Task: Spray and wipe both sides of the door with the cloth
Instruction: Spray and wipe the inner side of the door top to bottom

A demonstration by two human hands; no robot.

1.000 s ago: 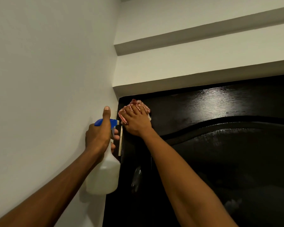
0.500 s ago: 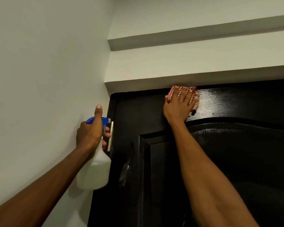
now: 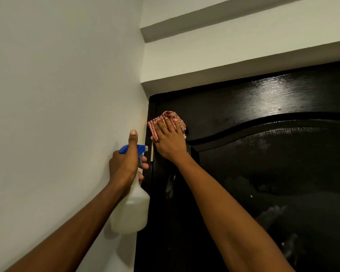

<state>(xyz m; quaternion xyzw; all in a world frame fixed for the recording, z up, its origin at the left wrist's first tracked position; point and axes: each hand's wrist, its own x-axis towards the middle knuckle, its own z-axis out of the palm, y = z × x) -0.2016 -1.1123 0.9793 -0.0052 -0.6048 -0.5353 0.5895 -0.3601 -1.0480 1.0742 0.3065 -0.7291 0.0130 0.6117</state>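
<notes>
Right hand (image 3: pixel 170 142) flat, fingers spread, pressing the red-checked cloth (image 3: pixel 166 120) onto the dark door (image 3: pixel 263 173) near its top left corner. Left hand (image 3: pixel 124 163) grips the blue-topped spray bottle (image 3: pixel 132 209), thumb up, beside the white wall (image 3: pixel 57 95).

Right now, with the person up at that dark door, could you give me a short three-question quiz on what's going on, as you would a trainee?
1. True or false: the right hand presses the checked cloth flat against the door.
2. Which does the left hand grip? A) a sponge B) the spray bottle C) a door handle
3. Fill in: the cloth sits near the door's upper ____ corner, as seen in the picture.

Key: 1 true; 2 B; 3 left.
</notes>
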